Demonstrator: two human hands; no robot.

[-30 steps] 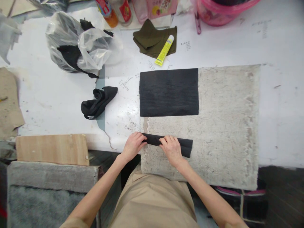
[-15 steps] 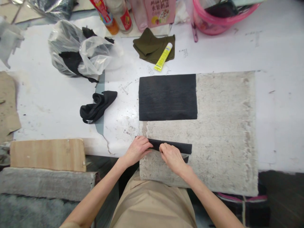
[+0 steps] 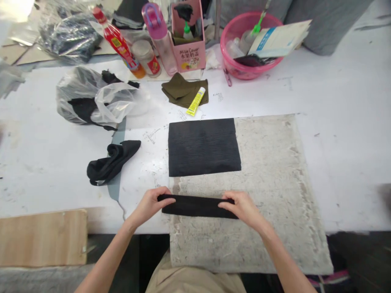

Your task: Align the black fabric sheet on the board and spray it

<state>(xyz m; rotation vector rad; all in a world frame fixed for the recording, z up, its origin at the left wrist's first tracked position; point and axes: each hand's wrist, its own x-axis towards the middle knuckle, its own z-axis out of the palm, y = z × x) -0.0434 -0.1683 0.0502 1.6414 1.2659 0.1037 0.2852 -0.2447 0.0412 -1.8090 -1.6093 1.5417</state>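
Observation:
A narrow black fabric strip (image 3: 195,206) stretches between my two hands, over the lower part of a worn grey-beige board (image 3: 269,175). My left hand (image 3: 155,202) pinches its left end, thumb on top. Near the right end, my right hand (image 3: 240,205) pinches the upper edge in the same way. Just beyond the strip lies a flat black rectangle (image 3: 203,147) with fine parallel lines, set on the board's upper left corner. Farther back, a yellow tube (image 3: 196,101) rests on folded olive cloth (image 3: 180,89).
A crumpled black cloth (image 3: 113,162) and a clear plastic bag (image 3: 82,91) holding black scraps lie to the left. Along the back stand a red bottle (image 3: 117,44), a glass jar (image 3: 146,59), a pink box (image 3: 189,55) and a pink basket (image 3: 256,73). A wooden board (image 3: 42,238) is at lower left.
My hands have moved apart towards the strip's ends, and the strip now lies flatter and straighter between them. The view has tilted up, showing more of the table's back.

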